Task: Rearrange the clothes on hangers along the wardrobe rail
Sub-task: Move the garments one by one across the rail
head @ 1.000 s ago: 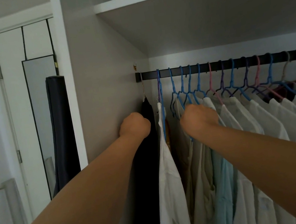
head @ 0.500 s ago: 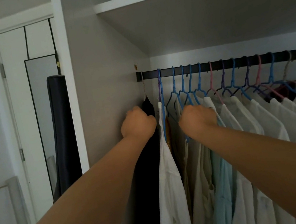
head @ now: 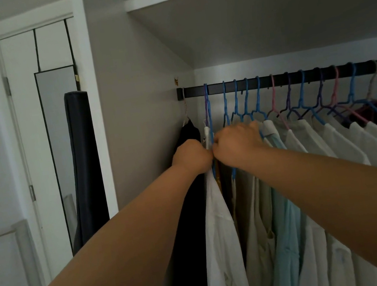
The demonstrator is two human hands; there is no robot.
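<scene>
A: Under the rail (head: 295,75), at its left end: white shirt (head: 217,224) on a blue hanger (head: 210,124), second garment out from the side panel (head: 145,125). Dark garment (head: 194,216) hangs between shirt and panel.

B: Hands?

A: Left hand (head: 191,157) clenched at the white shirt's shoulder, well below the rail; appears to grip the fabric, fingers hidden behind the knuckles. Right hand (head: 238,143) curled over the shoulders of the next hangers, right of the shirt; blurred, so what exactly it grips I cannot tell. Knuckles of both nearly touching.

B: Axis?

A: Rail runs left–right; hangers slide only along it. Shirt hangs edge-on to the camera, just left of the pale bunch (head: 270,228) under the right hand. Left hand is nearer the shirt.

B: Next move?

A: Judgement: either part the two groups along the rail, or lift the shirt's hook clear. Remaining white shirts (head: 355,141) lie further right.
</scene>
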